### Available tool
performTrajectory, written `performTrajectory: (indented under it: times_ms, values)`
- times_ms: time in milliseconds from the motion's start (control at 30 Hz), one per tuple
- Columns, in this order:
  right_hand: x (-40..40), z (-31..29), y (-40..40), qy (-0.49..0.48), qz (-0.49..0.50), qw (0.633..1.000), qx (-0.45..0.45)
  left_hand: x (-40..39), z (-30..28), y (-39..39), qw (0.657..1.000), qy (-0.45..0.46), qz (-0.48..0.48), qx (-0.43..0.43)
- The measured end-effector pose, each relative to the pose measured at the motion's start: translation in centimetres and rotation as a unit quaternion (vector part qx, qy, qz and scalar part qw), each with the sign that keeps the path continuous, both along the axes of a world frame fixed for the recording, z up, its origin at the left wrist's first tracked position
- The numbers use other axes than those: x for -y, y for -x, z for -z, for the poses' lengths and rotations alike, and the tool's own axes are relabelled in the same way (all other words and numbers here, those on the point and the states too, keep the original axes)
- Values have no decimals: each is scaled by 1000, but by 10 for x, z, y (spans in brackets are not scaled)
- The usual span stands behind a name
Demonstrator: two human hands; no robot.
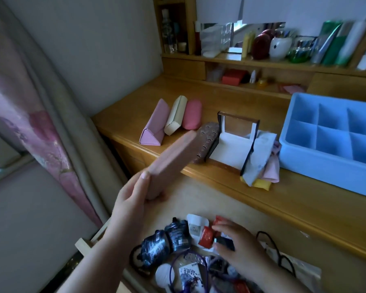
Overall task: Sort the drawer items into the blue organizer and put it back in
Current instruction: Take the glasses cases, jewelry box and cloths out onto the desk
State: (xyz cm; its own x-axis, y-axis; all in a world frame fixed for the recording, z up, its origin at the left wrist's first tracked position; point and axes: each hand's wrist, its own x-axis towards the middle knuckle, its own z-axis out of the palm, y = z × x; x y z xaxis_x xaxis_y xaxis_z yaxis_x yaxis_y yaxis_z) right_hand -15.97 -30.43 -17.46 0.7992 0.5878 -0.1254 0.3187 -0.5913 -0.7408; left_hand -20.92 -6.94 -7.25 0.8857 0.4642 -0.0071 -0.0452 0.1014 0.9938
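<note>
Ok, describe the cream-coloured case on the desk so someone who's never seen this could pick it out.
On the wooden desk, look at its far left corner, where three long cases lie side by side. The cream folding case is the middle one, between the pink triangular case and the rounded coral-pink case; it alone is pale beige.

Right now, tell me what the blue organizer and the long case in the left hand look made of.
Blue organizer: likely soft foam or matte plastic; thick rounded walls, no shine.
Pink case: probably matte paperboard or faux leather; flat faces, crisp edges, blurred.
</note>
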Motion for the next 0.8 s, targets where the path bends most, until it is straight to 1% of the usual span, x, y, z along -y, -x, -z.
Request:
performTrajectory:
  times_ms: [33, 67, 133, 167, 267, 333, 433, 500, 533, 567, 633, 667, 700, 733, 800]
  values:
    - [4, 4, 2, 66, -38, 994, 77, -4, -9, -11, 999, -33, -21, 9]
    - [6, 6, 5, 115, -55, 983, 134, -7, -17, -25, 997, -66, -43, 9]
    - [7, 9, 8, 158, -76, 972, 158, -11, -29, -57, 989, -130, -72, -12]
    - [7, 14, 11, 155, -81, 968, 182, -11, -32, -74, 982, -169, -77, -20]
    - [11, 23, 9, 154, -105, 966, 179, -3, -33, -124, 951, -301, -63, -14]
    - [15, 20, 8, 134, -105, 966, 193, 5, -28, -149, 934, -352, -55, -17]
    - [20, 13, 7, 154, -108, 958, 217, 8, -21, -166, 910, -405, -29, -79]
    - [31, 6, 9, 157, -79, 960, 219, 8, -18, -166, 896, -433, -23, -100]
    - [38, 4, 10, 155, -52, 962, 220, 8, -17, -160, 893, -440, -30, -91]
    - [46, 5, 11, 149, -19, 964, 221, 8, -16, -150, 891, -447, -38, -67]
    - [59, 7, 9, 171, 50, 961, 210, 9, -8, -120, 882, -468, -49, 6]
    - [63, 7, 6, 204, 82, 957, 188, 10, 0, -101, 873, -485, -41, 29]
    - [67, 9, 3, 242, 109, 951, 155, 11, 12, -80, 864, -502, -24, 30]
    - [68, 11, 0, 264, 136, 948, 118, 12, 26, -59, 854, -519, 5, 14]
    - [66, 18, -3, 261, 158, 951, 55, 14, 55, -22, 834, -537, 102, -75]
